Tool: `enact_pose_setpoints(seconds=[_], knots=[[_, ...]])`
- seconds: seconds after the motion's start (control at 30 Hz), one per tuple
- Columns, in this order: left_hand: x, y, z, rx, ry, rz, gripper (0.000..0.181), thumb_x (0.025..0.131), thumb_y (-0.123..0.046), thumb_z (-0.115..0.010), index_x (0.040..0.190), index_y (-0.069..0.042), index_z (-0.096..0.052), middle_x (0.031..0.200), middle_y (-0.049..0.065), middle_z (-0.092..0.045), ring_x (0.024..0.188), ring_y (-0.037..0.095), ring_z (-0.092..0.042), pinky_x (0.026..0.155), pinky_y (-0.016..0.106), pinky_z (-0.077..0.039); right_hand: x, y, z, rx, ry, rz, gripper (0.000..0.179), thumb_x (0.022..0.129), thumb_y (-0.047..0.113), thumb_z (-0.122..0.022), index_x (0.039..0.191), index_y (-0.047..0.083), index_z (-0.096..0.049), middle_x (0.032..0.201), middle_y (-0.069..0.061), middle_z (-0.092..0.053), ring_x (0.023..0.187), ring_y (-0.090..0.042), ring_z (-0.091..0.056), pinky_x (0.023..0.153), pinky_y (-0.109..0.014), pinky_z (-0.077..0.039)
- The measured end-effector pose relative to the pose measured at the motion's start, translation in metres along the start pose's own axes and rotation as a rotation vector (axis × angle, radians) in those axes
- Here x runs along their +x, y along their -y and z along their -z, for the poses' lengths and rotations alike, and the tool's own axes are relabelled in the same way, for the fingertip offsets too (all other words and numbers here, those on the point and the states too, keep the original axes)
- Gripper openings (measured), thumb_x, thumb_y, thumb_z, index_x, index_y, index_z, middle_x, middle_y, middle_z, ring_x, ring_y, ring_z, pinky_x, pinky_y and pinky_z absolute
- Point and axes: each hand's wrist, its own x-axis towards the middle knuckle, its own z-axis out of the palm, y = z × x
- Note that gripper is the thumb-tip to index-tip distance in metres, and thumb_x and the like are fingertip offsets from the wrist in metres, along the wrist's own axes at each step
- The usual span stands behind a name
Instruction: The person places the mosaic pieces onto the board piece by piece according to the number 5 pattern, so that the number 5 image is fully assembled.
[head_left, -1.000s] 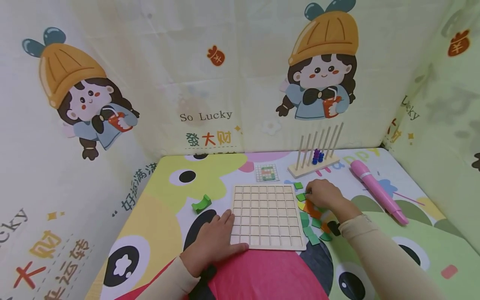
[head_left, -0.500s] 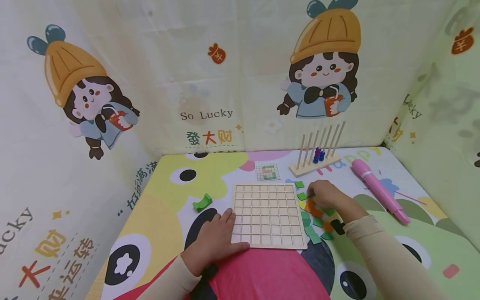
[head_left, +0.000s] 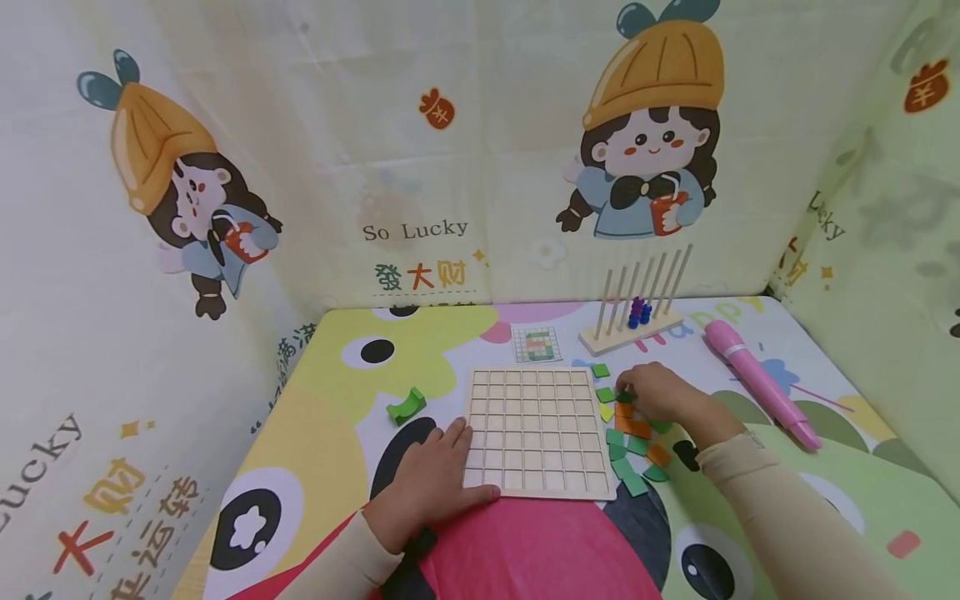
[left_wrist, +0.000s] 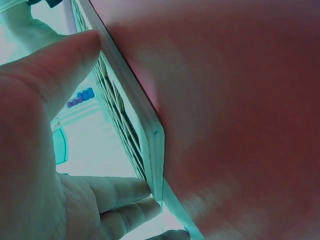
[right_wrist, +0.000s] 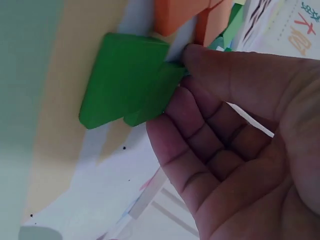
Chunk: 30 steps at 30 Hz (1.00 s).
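Note:
A square wooden grid board lies in the middle of the table. My left hand rests at its left side, fingers along the edge and thumb at the front corner; the left wrist view shows fingertips against the rim. To the right of the board, my right hand reaches down at the far part of a group of small tiles. In the right wrist view its thumb and fingertips pinch a green tile, beside a larger-looking green tile. Orange tiles, a yellow tile and several green tiles lie nearby.
Behind the board lies a small printed grid card. A wooden peg rack with blue and purple beads stands at the back. On the right is a thick pink pen-shaped object, and a green curved block sits to the left.
The right hand stays among the tiles, its wrist shifted slightly to the right. The left hand and the board keep their places; the head view has moved a little.

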Motion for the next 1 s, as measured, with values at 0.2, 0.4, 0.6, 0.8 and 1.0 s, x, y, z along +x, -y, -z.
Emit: enact_pose_setpoints(seconds=[0.2, 0.4, 0.6, 0.8, 1.0], knots=[[0.0, 0.0, -0.001, 0.003, -0.002, 0.002, 0.105, 0.081, -0.08, -0.063, 0.156, -0.007, -0.046, 0.161, 0.01, -0.045, 0.135, 0.033, -0.052, 0.096, 0.052, -0.055, -0.001, -0.004, 0.001, -0.018, 0.001, -0.009, 0.018, 0.091, 0.001, -0.071, 0.109, -0.001, -0.072, 0.1, -0.012, -0.073, 0.091, -0.029, -0.065, 0.092, -0.054, -0.056], [-0.001, 0.001, -0.002, 0.003, -0.001, 0.005, 0.106, 0.081, -0.08, -0.063, 0.156, -0.007, -0.046, 0.161, 0.01, -0.045, 0.135, 0.033, -0.052, 0.095, 0.052, -0.055, 0.001, -0.007, -0.002, 0.027, -0.016, -0.075, 0.014, 0.088, 0.008, -0.078, 0.094, 0.006, -0.065, 0.087, -0.006, -0.064, 0.08, -0.023, -0.055, 0.077, -0.043, -0.053], [-0.001, 0.001, 0.0, 0.007, 0.002, 0.011, 0.106, 0.081, -0.08, -0.064, 0.156, -0.007, -0.046, 0.161, 0.01, -0.046, 0.135, 0.033, -0.052, 0.094, 0.052, -0.055, -0.004, -0.003, 0.0, 0.087, -0.069, -0.062, 0.012, 0.091, 0.007, -0.075, 0.102, 0.003, -0.071, 0.085, -0.005, -0.067, 0.079, -0.022, -0.058, 0.075, -0.043, -0.054], [-0.001, 0.001, 0.001, 0.004, 0.002, 0.018, 0.105, 0.08, -0.078, -0.066, 0.155, -0.007, -0.047, 0.16, 0.01, -0.046, 0.134, 0.033, -0.053, 0.092, 0.052, -0.056, -0.002, 0.012, 0.003, 0.216, -0.118, 0.004, 0.022, 0.095, 0.006, -0.07, 0.116, 0.004, -0.075, 0.09, -0.003, -0.073, 0.079, -0.017, -0.061, 0.077, -0.04, -0.056], [0.001, 0.0, 0.0, 0.001, 0.005, 0.012, 0.105, 0.08, -0.078, -0.066, 0.156, -0.008, -0.046, 0.161, 0.009, -0.045, 0.135, 0.033, -0.052, 0.095, 0.053, -0.055, 0.009, 0.037, 0.001, 0.397, -0.1, 0.015, 0.015, 0.096, 0.008, -0.068, 0.11, 0.004, -0.073, 0.09, -0.002, -0.073, 0.073, -0.017, -0.067, 0.068, -0.033, -0.057]])
